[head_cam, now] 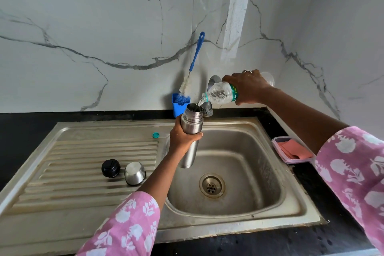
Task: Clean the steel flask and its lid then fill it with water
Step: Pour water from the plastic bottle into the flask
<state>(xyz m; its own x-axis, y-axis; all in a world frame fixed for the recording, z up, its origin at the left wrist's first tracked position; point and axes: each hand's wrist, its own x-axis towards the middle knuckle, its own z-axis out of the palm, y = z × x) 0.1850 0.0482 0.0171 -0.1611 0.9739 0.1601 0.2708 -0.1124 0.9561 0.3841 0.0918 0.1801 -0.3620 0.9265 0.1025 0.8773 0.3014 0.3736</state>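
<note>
Head view: steel flask (192, 122) held above the sink (259, 172) basin, long axis near upright, open mouth uppermost. Left grip (182, 137) is clamped round its mid-body, probably the soundest hold, since wet polished steel is rigid, slippery and heavier as it fills. Right grip (249, 87) is clamped on a tipped plastic bottle (220, 92) pouring water in. Black stopper (110, 168) and cup lid (135, 173) rest on the drainboard.

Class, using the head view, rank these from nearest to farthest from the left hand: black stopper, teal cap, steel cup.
1. Teal cap, just left of the left hand.
2. Steel cup, lower left, on the drainboard.
3. Black stopper, left of the cup.
</note>
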